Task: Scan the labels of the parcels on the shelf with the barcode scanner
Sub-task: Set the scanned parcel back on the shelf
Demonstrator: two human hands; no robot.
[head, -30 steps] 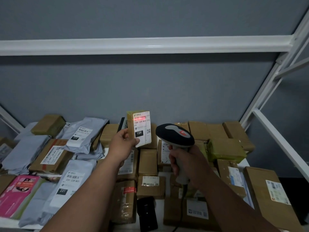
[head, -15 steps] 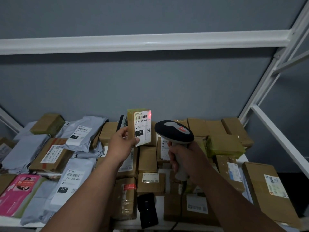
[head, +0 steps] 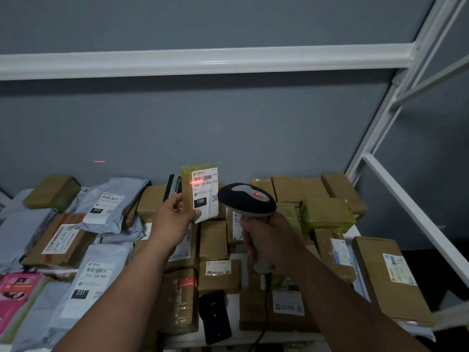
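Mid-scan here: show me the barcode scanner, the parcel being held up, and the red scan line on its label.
barcode scanner (head: 247, 199), head view, on the top of its dark head.
held parcel (head: 187, 196), head view, on its bare brown face left of the label.
red scan line (head: 196, 182), head view, at the label's left edge just below the barcode.

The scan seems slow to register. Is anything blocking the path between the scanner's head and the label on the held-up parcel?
Nothing visible does: the grey-and-black handheld barcode scanner faces the white label across open air.

Plain grey wall (head: 228, 128) behind; small flat black rectangular device (head: 214, 316) lying near front edge; short red streak (head: 99, 161) on wall.
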